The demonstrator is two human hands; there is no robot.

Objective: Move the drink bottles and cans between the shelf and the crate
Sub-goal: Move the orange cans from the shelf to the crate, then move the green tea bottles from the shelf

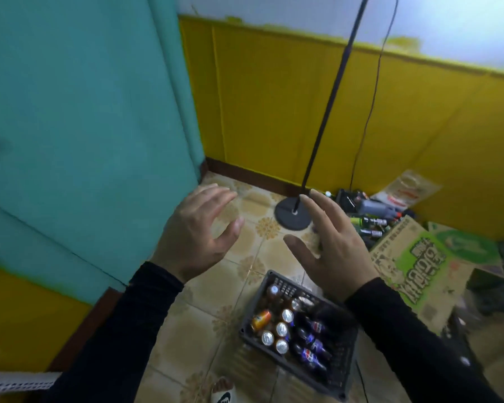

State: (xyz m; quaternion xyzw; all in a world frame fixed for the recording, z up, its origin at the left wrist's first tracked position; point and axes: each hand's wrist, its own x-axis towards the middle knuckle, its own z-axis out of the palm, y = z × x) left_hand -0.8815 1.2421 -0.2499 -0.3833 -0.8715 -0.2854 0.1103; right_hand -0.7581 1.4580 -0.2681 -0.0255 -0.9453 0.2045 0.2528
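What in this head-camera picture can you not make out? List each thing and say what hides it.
- Shelf: not in the head view at all.
- Crate: its right side lies behind the right hand and sleeve.
- Bottles in the crate: labels blurred, count unsure.
- Cans: only tops show; brands unreadable.
- Clutter by the box: too small and blurred to name.
- Left hand: open, holding nothing.

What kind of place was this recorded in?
Probably a back room or storage corner of a small shop or home. A crate of cans and bottles sits on a tiled floor, with a printed carton and clutter along the yellow wall.
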